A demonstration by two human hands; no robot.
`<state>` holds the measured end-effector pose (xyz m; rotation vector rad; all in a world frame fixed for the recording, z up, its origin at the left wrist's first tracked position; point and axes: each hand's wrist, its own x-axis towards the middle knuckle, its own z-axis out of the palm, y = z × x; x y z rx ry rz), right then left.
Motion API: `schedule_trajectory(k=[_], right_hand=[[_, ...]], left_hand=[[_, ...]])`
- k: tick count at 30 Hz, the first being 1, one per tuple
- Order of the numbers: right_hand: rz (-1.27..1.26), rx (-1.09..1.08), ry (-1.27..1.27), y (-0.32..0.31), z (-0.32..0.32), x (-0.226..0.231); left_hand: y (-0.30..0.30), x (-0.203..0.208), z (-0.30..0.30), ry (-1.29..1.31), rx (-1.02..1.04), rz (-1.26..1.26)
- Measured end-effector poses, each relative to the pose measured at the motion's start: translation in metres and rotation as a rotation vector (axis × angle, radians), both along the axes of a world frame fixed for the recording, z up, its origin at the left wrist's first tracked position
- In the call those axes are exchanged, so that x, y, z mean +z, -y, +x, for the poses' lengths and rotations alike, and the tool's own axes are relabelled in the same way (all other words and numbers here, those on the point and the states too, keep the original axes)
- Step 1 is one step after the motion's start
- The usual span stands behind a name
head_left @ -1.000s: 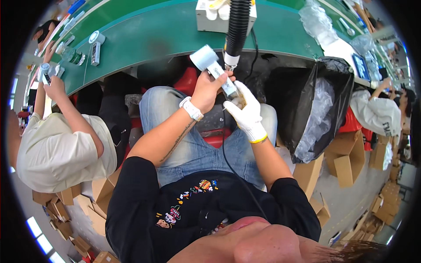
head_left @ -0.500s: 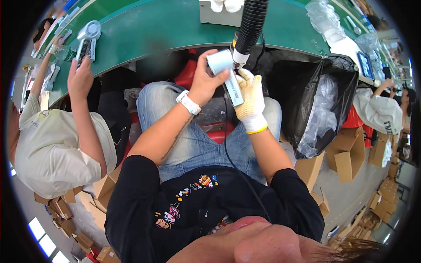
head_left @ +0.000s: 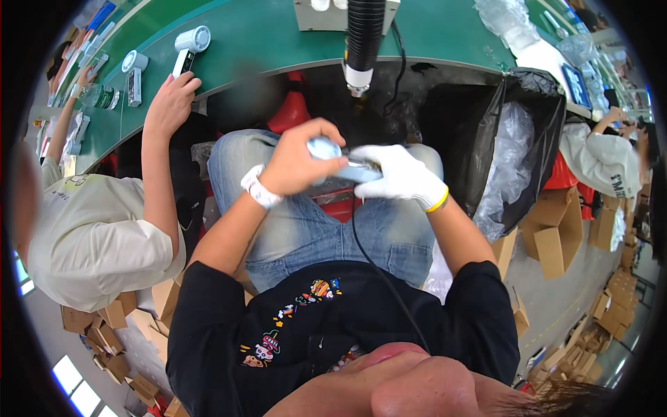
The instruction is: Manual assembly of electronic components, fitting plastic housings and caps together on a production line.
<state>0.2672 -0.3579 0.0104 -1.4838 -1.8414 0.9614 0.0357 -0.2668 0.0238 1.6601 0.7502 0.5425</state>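
A light blue handheld fan is held between my two hands above my lap. My bare left hand, with a white watch on the wrist, is closed round its round head. My right hand, in a white glove with a yellow-edged cuff, pinches the handle between thumb and fingers. A dark strip shows along the handle's upper side; its detail is too blurred to make out. Beyond my hands, a ribbed black hose with a metal nozzle hangs over the bench edge, touching neither hand.
At the left, a co-worker's hand holds another light blue fan over the green bench. A further fan and a bottle stand nearby. A black bag with clear plastic hangs at the right; cardboard boxes lie behind.
Both hands have brought the fan down from the nozzle toward my lap and turned its handle sideways. The hose appears further left. The co-worker's fan has moved right.
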Motion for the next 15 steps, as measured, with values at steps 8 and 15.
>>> schedule_trajectory(k=[8, 15], right_hand=[[-0.254, 0.223, 0.316, 0.064, -0.035, 0.002], [-0.137, 0.153, 0.288, 0.031, -0.033, 0.008]], left_hand=[[0.108, -0.035, -0.013, 0.091, -0.024, 0.44], [0.068, -0.019, -0.016, 0.056, 0.059, 0.379]])
